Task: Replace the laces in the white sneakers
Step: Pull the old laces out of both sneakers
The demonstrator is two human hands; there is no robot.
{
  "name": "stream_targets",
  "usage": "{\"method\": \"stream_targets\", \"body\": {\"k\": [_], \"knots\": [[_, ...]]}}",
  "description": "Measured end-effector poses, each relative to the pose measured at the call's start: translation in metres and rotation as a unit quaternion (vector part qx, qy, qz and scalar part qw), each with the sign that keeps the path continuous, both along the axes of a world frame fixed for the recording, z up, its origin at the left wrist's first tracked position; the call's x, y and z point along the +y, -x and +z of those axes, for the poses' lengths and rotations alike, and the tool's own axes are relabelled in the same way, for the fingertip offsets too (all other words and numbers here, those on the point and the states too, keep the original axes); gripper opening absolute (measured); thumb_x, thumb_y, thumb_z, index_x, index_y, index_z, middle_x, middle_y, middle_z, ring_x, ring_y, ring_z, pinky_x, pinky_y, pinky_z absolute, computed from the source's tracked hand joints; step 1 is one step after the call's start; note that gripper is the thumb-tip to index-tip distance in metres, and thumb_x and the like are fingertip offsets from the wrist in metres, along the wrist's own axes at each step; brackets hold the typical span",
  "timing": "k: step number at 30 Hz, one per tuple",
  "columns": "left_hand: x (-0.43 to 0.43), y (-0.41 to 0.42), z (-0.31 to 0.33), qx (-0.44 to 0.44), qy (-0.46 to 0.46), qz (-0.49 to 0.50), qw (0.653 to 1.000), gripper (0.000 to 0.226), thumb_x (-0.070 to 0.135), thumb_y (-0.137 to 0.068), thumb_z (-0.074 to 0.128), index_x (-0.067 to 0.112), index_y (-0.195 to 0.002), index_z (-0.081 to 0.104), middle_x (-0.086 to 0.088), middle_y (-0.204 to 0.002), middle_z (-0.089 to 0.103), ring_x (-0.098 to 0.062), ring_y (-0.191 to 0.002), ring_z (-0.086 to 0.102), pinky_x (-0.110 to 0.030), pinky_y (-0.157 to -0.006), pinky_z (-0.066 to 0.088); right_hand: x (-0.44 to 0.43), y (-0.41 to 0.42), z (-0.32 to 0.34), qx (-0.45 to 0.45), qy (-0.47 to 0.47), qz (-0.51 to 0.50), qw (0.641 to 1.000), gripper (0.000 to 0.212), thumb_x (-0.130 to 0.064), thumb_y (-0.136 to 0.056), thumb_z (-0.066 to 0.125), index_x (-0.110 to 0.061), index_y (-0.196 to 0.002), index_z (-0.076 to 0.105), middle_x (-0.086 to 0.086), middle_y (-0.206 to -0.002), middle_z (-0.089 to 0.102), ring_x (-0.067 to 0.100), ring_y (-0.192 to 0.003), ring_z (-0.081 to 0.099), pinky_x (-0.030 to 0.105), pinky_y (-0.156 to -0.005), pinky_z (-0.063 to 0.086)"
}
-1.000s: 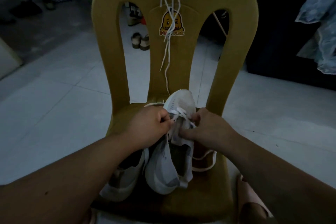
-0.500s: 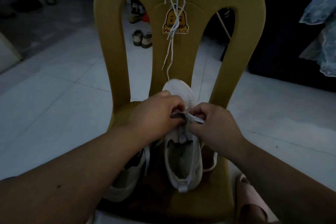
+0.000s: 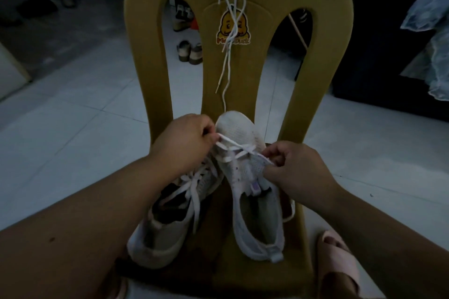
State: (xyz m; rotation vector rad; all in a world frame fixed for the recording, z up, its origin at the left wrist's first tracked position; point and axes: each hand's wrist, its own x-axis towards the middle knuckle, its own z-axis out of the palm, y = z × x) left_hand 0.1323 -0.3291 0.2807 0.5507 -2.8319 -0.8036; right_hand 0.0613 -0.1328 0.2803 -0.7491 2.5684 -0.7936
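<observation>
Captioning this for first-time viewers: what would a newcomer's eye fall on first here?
The left hand and right hand each pinch the white lace crossing a white sneaker on the yellow chair. More laces dangle down its back, over a duck sticker.

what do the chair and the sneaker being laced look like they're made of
Chair: looks like moulded plastic, mustard yellow, smooth with a dull sheen, one piece with cut-outs in the back.
Sneaker: seems a knitted mesh fabric, white and matte; a fine woven texture shows on the toe.
</observation>
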Motion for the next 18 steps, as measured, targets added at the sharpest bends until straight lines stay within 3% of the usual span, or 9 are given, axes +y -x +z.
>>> {"method": "stream_targets", "body": {"k": [2,4,6,7,9,14,18], "knots": [[0.004,-0.003,-0.001,0.0,-0.028,-0.021,0.999,0.007,0.033,-0.088,0.06,0.032,-0.088,0.054,0.011,-0.091,0.056,-0.004,-0.08,0.052,-0.024,-0.063,0.041,-0.001,-0.003,0.001,0.011,-0.003,0.009,1.0,0.019,-0.023,-0.079,0.068,-0.036,-0.089,0.06,-0.015,-0.068,0.063,0.0,-0.059,0.058,0.012,-0.048,0.044],[0.012,-0.005,0.0,0.006,-0.024,-0.084,0.996,0.031,0.041,-0.082,0.066,0.037,-0.11,0.054,0.017,-0.106,0.053,-0.001,-0.093,0.049,-0.024,-0.075,0.044,-0.003,-0.005,0.001,0.018,-0.005,0.016,1.0,0.018,-0.024,-0.077,0.068,-0.036,-0.089,0.061,-0.015,-0.069,0.062,0.0,-0.06,0.058,0.014,-0.049,0.043],[0.018,-0.003,0.001,-0.001,0.059,-0.158,0.986,0.051,0.049,-0.08,0.066,0.039,-0.127,0.05,0.016,-0.116,0.053,-0.002,-0.102,0.042,-0.027,-0.085,0.041,-0.005,-0.006,0.002,0.024,-0.007,0.023,0.999,0.016,-0.028,-0.077,0.068,-0.036,-0.089,0.062,-0.017,-0.071,0.061,-0.001,-0.062,0.057,0.012,-0.05,0.039],[0.021,-0.001,0.001,-0.005,0.114,-0.186,0.976,0.049,0.05,-0.081,0.063,0.041,-0.128,0.051,0.015,-0.117,0.055,-0.004,-0.101,0.04,-0.028,-0.085,0.04,-0.006,-0.007,0.003,0.028,-0.004,0.026,0.999,0.015,-0.028,-0.077,0.068,-0.035,-0.089,0.063,-0.018,-0.071,0.061,-0.002,-0.062,0.056,0.011,-0.05,0.037],[0.024,0.002,0.003,-0.013,0.173,-0.203,0.964,0.037,0.048,-0.087,0.057,0.044,-0.124,0.056,0.012,-0.113,0.059,-0.008,-0.097,0.042,-0.027,-0.078,0.037,-0.007,-0.008,0.004,0.032,0.001,0.029,0.999,0.015,-0.027,-0.076,0.068,-0.035,-0.088,0.064,-0.018,-0.069,0.061,-0.003,-0.059,0.056,0.01,-0.049,0.036],[0.025,0.003,0.003,0.026,0.166,-0.158,0.973,0.025,0.041,-0.092,0.051,0.036,-0.11,0.068,0.01,-0.095,0.061,-0.012,-0.089,0.05,-0.028,-0.072,0.039,-0.006,-0.007,0.004,0.019,0.004,0.022,1.0,0.016,-0.026,-0.074,0.068,-0.035,-0.086,0.063,-0.017,-0.068,0.062,-0.003,-0.059,0.057,0.011,-0.05,0.04],[0.0,0.0,0.001,0.047,0.098,0.003,0.994,0.015,0.035,-0.091,0.056,0.027,-0.093,0.068,0.012,-0.081,0.05,-0.006,-0.075,0.048,-0.023,-0.061,0.035,-0.001,-0.004,0.004,0.025,-0.007,0.007,1.0,0.013,-0.025,-0.077,0.068,-0.035,-0.081,0.062,-0.014,-0.07,0.063,-0.001,-0.063,0.058,0.011,-0.05,0.042]]}}
